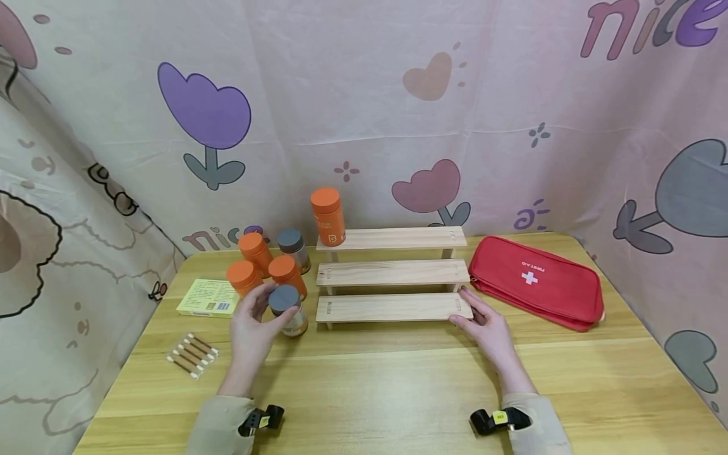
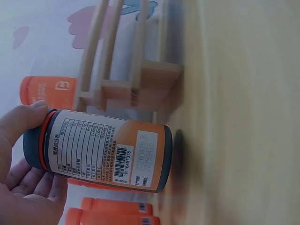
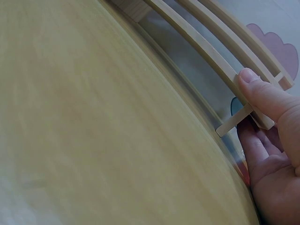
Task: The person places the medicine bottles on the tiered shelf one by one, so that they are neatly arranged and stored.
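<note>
My left hand point(image 1: 254, 328) grips a grey-capped pill bottle point(image 1: 284, 301) by its lid, left of the wooden shelf rack. In the left wrist view the bottle point(image 2: 108, 150) shows a printed label with a barcode; whether its base touches the table I cannot tell. At the rack's right end, my right hand point(image 1: 488, 325) holds the lowest step point(image 1: 392, 308) of the three-tier rack, thumb on its front edge and fingers behind it. One orange bottle point(image 1: 328, 218) stands on the top tier's left end.
Three orange bottles point(image 1: 255, 253) and another grey-capped bottle point(image 1: 294, 248) stand left of the rack. A pale yellow box point(image 1: 208, 297) and a packet of cotton swabs point(image 1: 193, 354) lie further left. A red first aid pouch point(image 1: 537, 284) lies at the right.
</note>
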